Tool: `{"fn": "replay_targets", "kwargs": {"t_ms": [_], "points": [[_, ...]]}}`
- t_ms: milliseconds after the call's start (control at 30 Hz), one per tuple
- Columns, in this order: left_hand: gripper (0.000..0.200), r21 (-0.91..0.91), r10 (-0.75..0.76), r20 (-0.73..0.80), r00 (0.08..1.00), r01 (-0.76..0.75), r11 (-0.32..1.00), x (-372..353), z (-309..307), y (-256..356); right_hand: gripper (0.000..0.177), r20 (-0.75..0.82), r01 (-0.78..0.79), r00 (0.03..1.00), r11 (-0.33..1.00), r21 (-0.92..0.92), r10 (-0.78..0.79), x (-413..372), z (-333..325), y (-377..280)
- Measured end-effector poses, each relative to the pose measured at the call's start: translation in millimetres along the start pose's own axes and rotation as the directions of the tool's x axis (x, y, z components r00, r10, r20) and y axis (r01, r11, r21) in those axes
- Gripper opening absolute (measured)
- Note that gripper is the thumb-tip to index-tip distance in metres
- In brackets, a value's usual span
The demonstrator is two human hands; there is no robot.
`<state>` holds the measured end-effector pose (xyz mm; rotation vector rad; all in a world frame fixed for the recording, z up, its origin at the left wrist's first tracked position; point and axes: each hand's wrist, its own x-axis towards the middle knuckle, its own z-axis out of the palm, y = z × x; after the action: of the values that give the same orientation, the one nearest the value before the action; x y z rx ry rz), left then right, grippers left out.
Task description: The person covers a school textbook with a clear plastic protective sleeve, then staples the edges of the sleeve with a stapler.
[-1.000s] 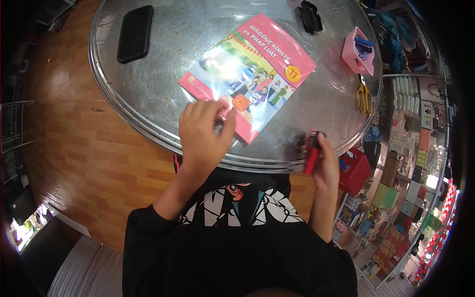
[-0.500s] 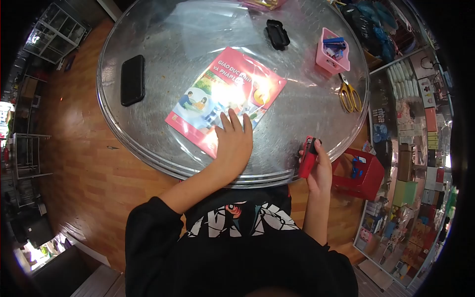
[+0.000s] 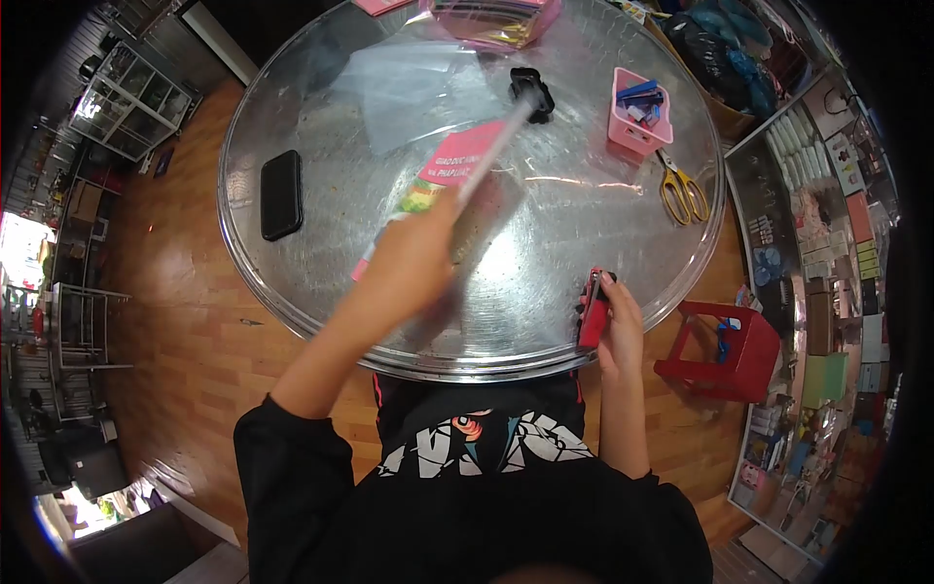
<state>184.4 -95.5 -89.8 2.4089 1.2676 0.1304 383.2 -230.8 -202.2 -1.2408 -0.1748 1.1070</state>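
My left hand (image 3: 413, 255), blurred by motion, grips a thin pink-covered book (image 3: 455, 161). The book is tipped up off the metal table, so its cover is seen at a slant with its pale page edge along the right. Close to the table's front edge, my right hand (image 3: 623, 326) is closed around a red stapler (image 3: 593, 323) with black parts, held upright. Beyond the book lies a small black object (image 3: 531, 95), partly behind the book's upper corner.
The round metal table (image 3: 389, 336) carries a black phone (image 3: 282, 195) on the left, clear plastic sheets (image 3: 409, 92), and a pink bag of pencils (image 3: 491, 21). At right are a pink basket (image 3: 637, 134) and yellow-handled scissors (image 3: 684, 193). A red stool (image 3: 730, 360) stands beside the table.
The book lay flat under my left hand; now that hand grips it and has raised and tilted it. My right hand still holds the stapler. The view has shifted slightly.
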Motion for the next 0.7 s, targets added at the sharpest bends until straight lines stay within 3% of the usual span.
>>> {"fn": "replay_targets", "kwargs": {"t_ms": [33, 100, 133, 200, 333, 400, 467, 500, 533, 567, 600, 633, 667, 700], "points": [[0.045, -0.119, -0.045, 0.012, 0.999, 0.046, 0.992, -1.6, -18.7, -1.7, 0.022, 0.003, -0.001, 1.000, 1.000, -0.019, 0.001, -0.6, 1.2, -0.6], [0.044, -0.552, 0.073, -0.114, 0.991, -0.125, 0.824, 7.4, -24.2, -38.5, 0.022, -0.004, 0.001, 1.000, 1.000, -0.028, -0.002, -1.3, 2.8, 0.2], [0.044, -0.549, 0.075, -0.117, 0.990, -0.127, 0.826, 9.1, -25.1, -49.4, 0.022, -0.008, 0.000, 1.000, 0.999, -0.040, -0.001, -1.5, 3.7, 0.8], [0.040, -0.919, 0.010, 0.078, 0.997, 0.068, 0.388, 11.1, -25.0, -63.0, 0.022, -0.011, -0.002, 1.000, 0.999, -0.042, 0.002, -2.5, 5.0, 1.0], [0.038, -0.966, -0.042, 0.073, 0.996, 0.081, 0.244, 15.0, 7.2, -90.1, 0.019, -0.025, -0.002, 1.000, 1.000, -0.012, 0.001, -2.7, 7.3, -0.9], [0.037, -0.964, -0.070, 0.089, 0.994, 0.103, 0.244, 16.1, 20.6, -104.2, 0.021, -0.017, -0.014, 1.000, 1.000, -0.020, 0.014, -0.8, 4.8, -1.3], [0.035, -0.919, -0.232, 0.039, 0.972, 0.126, 0.373, 18.4, 40.2, -116.8, 0.024, -0.005, -0.034, 0.999, 0.999, -0.035, 0.034, 3.9, 1.7, -0.8], [0.035, -0.921, -0.240, 0.037, 0.970, 0.127, 0.369, 18.3, 55.0, -126.2, 0.029, -0.015, 0.090, 0.995, 0.970, -0.227, -0.096, 8.0, 1.6, 1.4], [0.036, -0.819, -0.265, -0.015, 0.964, 0.140, 0.557, 18.8, 71.9, -134.7, 0.034, 0.002, 0.207, 0.974, 0.889, -0.408, -0.226, 13.2, 1.7, 2.3], [0.037, -0.677, -0.276, -0.070, 0.959, 0.157, 0.719, 17.2, 80.6, -138.4, 0.034, 0.008, 0.207, 0.975, 0.889, -0.408, -0.223, 18.0, 1.1, 2.2], [0.037, -0.677, -0.279, -0.070, 0.958, 0.160, 0.719, 13.7, 74.4, -127.6, 0.040, 0.046, 0.346, 0.911, 0.700, -0.625, -0.409, 23.3, -0.8, 1.1], [0.039, -0.457, -0.274, -0.058, 0.960, 0.219, 0.862, 9.0, 67.8, -114.6, 0.046, 0.131, 0.427, 0.817, 0.437, -0.792, -0.561, 26.7, -1.1, 0.3], [0.042, -0.208, -0.272, -0.044, 0.961, 0.258, 0.944, 4.9, 64.9, -106.6, 0.046, 0.132, 0.423, 0.820, 0.434, -0.796, -0.557, 28.2, 1.8, -2.4], [0.051, -0.156, -0.265, -0.048, 0.963, 0.255, 0.954, 2.5, 70.4, -108.1, 0.047, 0.115, 0.388, 0.819, 0.397, -0.832, -0.561, 29.0, 5.8, -7.6]]}}
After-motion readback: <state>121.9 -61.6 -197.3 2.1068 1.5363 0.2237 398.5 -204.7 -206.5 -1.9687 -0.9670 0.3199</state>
